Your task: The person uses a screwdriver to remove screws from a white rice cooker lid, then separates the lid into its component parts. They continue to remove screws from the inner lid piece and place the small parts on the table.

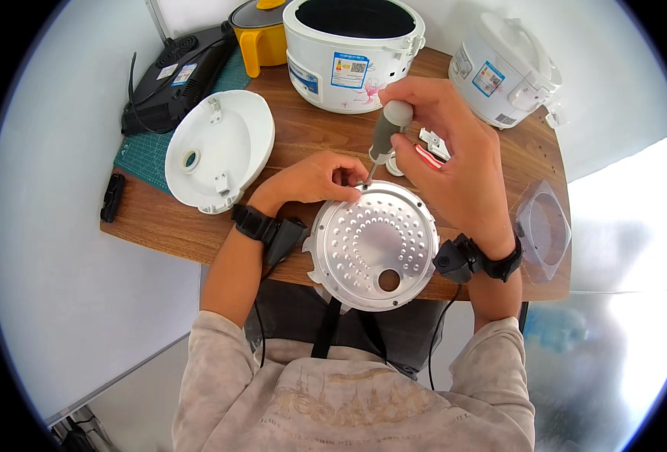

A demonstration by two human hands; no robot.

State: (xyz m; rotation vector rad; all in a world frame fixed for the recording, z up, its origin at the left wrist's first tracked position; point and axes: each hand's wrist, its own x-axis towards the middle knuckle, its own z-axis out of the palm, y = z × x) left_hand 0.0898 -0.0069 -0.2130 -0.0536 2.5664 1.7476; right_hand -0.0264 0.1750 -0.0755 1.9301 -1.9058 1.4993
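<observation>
A round silver metal plate (379, 241), dimpled and with one round hole, lies at the table's front edge, partly overhanging it. My right hand (458, 154) grips a grey-handled screwdriver (385, 134), thumb and fingers about the handle. Its shaft points down at the plate's far rim, where a small screw hole sits. Beside the tip, my left hand (322, 177) is closed, its index finger by the shaft and its thumb at the rim. Anything pinched between those fingertips is too small to make out. Behind the screwdriver lies a small white ring (395, 164), partly hidden.
Left of the plate rests a white lid shell (239, 143) on a green cutting mat (141, 160). A white rice cooker body (348, 64), a yellow pot (262, 41) and a black appliance (175, 83) stand behind. Rightward are another rice cooker (499, 71) and a clear plastic piece (544, 226).
</observation>
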